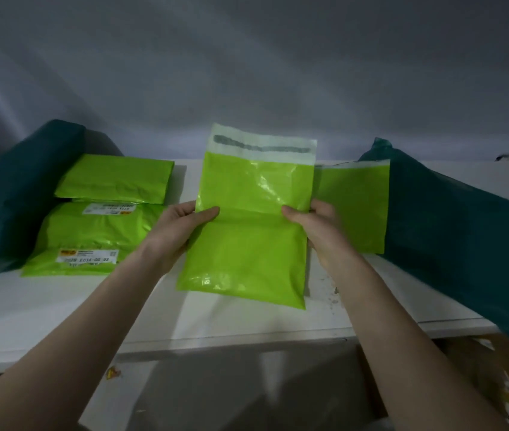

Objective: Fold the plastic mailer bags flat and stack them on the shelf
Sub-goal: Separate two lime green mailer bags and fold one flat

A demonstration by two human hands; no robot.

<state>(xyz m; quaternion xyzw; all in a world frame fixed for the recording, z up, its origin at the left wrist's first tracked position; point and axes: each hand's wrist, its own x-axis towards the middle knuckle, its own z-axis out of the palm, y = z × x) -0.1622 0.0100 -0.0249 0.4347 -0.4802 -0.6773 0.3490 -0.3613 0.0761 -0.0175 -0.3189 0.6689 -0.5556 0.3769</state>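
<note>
Folding step in hand. Left hand (181, 223) and right hand (315, 227) pinch green mailer bag (247, 219) at mid-crease, between them above the shelf (60, 309). Next, likely: fold top down, add to stack (97, 225) left of hands.
</note>
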